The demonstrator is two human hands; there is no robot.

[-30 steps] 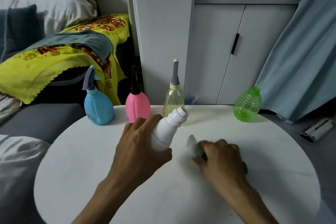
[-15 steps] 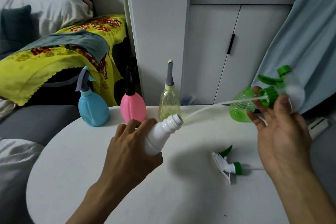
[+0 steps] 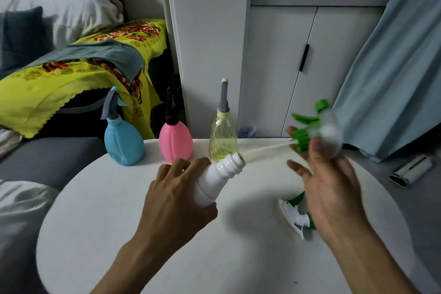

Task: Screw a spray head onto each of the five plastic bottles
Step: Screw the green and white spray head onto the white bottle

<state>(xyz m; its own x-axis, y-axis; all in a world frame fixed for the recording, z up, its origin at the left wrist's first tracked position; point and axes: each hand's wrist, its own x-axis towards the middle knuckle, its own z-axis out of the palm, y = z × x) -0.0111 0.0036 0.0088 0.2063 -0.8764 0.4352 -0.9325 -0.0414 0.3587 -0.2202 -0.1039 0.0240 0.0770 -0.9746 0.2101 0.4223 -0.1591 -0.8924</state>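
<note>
Left hand (image 3: 176,200) is gripping the white plastic bottle (image 3: 216,180) around its body, fingers wrapped closed, holding it tilted with the open threaded neck pointing up and to the right, lifted off the round white table (image 3: 124,234). Right hand (image 3: 331,188) is holding a green-and-white spray head (image 3: 315,130) up at the right, pinching the green ribbed collar between thumb and fingertips while the other fingers are spreading loosely open; the head is motion-blurred, so finer detail is hard to read. Its white dip tube (image 3: 267,148) is running down-left toward the bottle's mouth, tip sitting just beside the neck opening; cannot tell whether it is inside yet. A second spray head (image 3: 294,216), white with green trigger and collar, is lying on its side on the table, near-right, partly hidden behind the right wrist. Along the far edge of the table three bottles are standing upright with heads already fitted: blue bottle (image 3: 124,143) with a grey trigger head at far left, pink bottle (image 3: 176,142) with a black nozzle next to it, pale yellow clear bottle (image 3: 223,139) with a grey nozzle just right of that, directly behind the white bottle's neck. A white cabinet (image 3: 281,59) is standing behind the table.
</note>
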